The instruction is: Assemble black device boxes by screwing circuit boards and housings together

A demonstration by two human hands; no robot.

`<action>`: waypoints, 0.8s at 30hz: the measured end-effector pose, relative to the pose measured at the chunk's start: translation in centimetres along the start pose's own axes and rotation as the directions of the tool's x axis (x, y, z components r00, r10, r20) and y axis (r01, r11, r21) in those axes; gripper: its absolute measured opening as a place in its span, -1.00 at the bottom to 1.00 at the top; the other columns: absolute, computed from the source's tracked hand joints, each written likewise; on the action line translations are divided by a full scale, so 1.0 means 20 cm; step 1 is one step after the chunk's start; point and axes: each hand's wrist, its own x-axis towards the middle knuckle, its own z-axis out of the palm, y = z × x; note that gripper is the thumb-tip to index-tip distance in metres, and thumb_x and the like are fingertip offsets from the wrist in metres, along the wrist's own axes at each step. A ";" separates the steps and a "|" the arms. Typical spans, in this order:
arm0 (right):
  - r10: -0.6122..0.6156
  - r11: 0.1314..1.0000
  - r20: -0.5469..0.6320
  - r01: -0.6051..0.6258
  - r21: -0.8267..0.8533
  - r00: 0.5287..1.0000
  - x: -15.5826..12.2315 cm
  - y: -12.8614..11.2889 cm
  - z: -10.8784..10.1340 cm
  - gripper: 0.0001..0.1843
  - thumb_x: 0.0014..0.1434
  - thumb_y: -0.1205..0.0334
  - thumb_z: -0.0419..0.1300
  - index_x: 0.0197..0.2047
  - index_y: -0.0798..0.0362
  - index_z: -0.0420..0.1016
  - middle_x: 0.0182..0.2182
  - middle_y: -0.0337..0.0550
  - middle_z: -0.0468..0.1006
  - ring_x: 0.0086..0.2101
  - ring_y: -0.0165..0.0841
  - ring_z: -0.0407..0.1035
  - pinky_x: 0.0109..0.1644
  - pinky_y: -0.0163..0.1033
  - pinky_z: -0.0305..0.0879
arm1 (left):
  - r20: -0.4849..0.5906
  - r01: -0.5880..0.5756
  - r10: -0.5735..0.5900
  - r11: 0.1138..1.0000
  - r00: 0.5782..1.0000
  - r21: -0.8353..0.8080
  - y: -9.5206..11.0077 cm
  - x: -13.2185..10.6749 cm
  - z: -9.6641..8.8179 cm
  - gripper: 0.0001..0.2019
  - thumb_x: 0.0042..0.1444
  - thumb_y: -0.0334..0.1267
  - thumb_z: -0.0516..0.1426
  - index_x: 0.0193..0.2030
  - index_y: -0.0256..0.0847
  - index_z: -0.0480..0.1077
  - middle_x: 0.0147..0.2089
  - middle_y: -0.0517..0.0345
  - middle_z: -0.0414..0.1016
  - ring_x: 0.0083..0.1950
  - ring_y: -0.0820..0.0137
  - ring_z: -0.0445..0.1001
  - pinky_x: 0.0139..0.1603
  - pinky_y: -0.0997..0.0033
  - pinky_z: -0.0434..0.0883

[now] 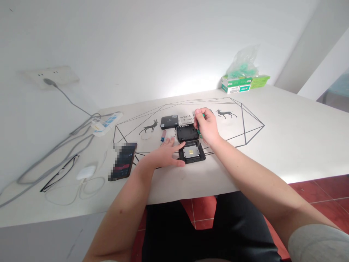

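Observation:
My left hand (167, 150) rests with fingers spread at the left edge of an opened black device case (203, 154). Inside that case lies a silver metal plate (191, 151) with a yellowish square in its middle. My right hand (208, 127) is closed round a green-handled screwdriver (199, 141), its thin shaft pointing down at the case's upper right corner. Just behind sits a second black case half (187, 133), open side up. A closed black box (169, 122) with a label stands farther back. Near my left fingertips lies a small tool with a pink and blue handle (163, 135).
A phone (124, 160), eyeglasses (60, 173), a white charger case (86, 172) with cable and a power strip (106, 123) lie at left. Green and white boxes (236, 84) under a plastic bag (244, 63) stand at the back right. The table's front edge is near my lap.

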 end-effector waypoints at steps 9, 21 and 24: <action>0.001 0.996 -0.068 0.004 0.085 0.998 0.04 -0.05 -0.03 -0.48 0.23 -0.27 0.41 -0.37 -0.08 0.31 -0.56 -0.40 0.36 -0.55 -0.47 0.22 -0.46 -0.28 0.19 | -0.028 -0.019 0.018 0.999 0.999 -0.033 -0.01 -0.01 -0.01 0.08 0.18 0.47 0.23 0.70 0.13 -0.06 0.73 0.01 -0.41 0.71 -0.18 -0.44 0.60 -0.26 -0.04; 0.073 0.970 -0.156 -0.034 0.240 0.985 0.03 0.00 0.03 -0.40 0.22 -0.40 0.34 -0.36 -0.10 0.21 -0.54 -0.40 0.33 -0.56 -0.47 0.22 -0.46 -0.25 0.21 | -0.542 -0.288 0.145 0.939 0.828 -0.189 0.05 0.08 0.05 -0.52 0.22 0.15 0.32 0.15 -0.07 0.64 0.02 0.06 0.65 -0.06 0.18 0.59 -0.03 0.25 0.55; 0.087 0.959 -0.210 -0.024 0.284 0.974 0.04 0.03 0.02 -0.40 0.19 -0.38 0.38 -0.34 -0.09 0.22 -0.53 -0.41 0.34 -0.55 -0.48 0.23 -0.47 -0.27 0.22 | -0.550 -0.349 0.206 0.922 0.809 -0.168 0.08 0.11 0.08 -0.66 0.23 0.06 0.31 -0.01 -0.09 0.66 -0.10 0.10 0.63 -0.15 0.24 0.56 -0.08 0.26 0.51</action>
